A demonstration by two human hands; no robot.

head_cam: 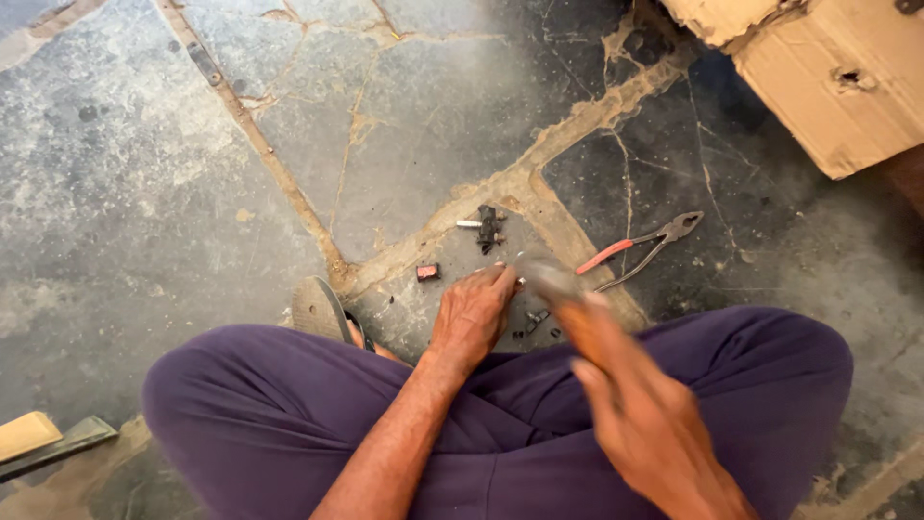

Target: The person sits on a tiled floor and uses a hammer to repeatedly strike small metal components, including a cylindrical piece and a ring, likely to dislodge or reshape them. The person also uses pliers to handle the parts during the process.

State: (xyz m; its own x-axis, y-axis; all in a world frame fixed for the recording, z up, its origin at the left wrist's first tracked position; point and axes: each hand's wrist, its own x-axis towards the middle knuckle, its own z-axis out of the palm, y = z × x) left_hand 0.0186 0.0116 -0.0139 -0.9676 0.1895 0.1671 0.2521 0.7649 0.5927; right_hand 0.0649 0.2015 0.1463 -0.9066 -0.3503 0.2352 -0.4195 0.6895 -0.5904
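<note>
The right hand (640,419), nearest the lens above purple trousers (289,404), has its fingers clamped round a blurred hammer (558,289) with an orange handle. The left hand (472,313) rests on the floor (144,193), dark cracked stone with sandy joints; its fingers lie close together, tips touching a small metal piece (521,282) just under the hammer head. Black bits (489,229), a red block (427,273) and pliers (643,247) lie nearby. A cardboard box (837,77) stands top right.

Bare forearms, no sleeves, loose purple trousers (289,404), worn grey sandal (316,308) on one foot
</note>
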